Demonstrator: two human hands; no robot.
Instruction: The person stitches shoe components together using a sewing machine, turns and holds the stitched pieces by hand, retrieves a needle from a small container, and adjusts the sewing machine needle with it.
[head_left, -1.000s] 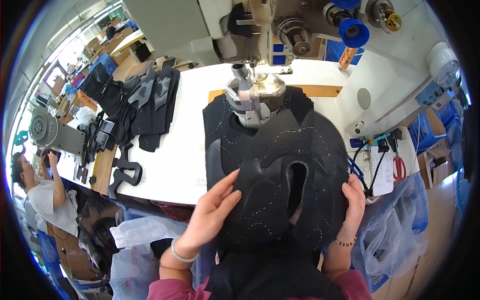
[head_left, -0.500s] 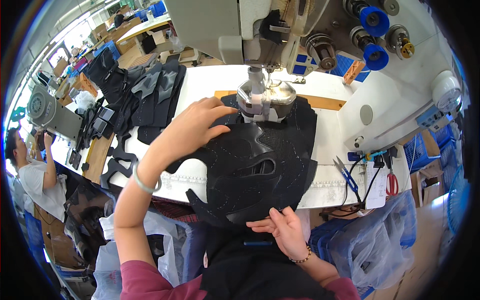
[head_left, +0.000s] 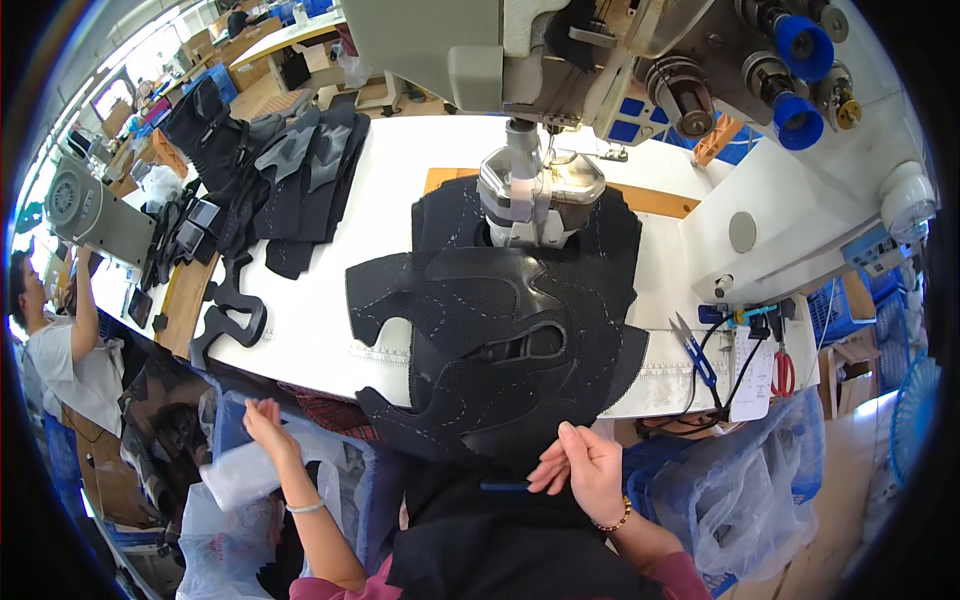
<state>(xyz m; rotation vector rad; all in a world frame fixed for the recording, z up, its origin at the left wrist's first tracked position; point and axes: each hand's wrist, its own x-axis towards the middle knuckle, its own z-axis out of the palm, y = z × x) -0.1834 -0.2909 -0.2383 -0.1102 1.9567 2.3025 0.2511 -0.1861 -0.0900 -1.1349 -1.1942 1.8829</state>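
Observation:
Black stitched fabric pieces (head_left: 390, 285) lie layered on the white table under an industrial sewing machine (head_left: 540, 195), with an oval opening in the top piece. My left hand (head_left: 270, 432) is off the table at the lower left, above a plastic-lined blue crate. Its fingers are loosely extended, and nothing shows between them. A whitish sheet of plastic (head_left: 240, 476) is right beside that hand; whether they touch I cannot tell. My right hand (head_left: 585, 465) is at the near edge of the black pieces, fingers loosely bent and apart, holding nothing visible.
Stacked dark cut pieces (head_left: 310, 190) stand at the table's left, with a curvy black piece (head_left: 235, 305) nearer. Blue-handled scissors (head_left: 698, 358) and red-handled scissors (head_left: 784, 372) lie at the right. A plastic-lined blue crate (head_left: 650, 500) stands below. Another person (head_left: 75, 345) works at far left.
My left hand has left the black pieces beside the machine and swung down and left, off the table. My right hand's fingers have bent a little. The view has shifted slightly.

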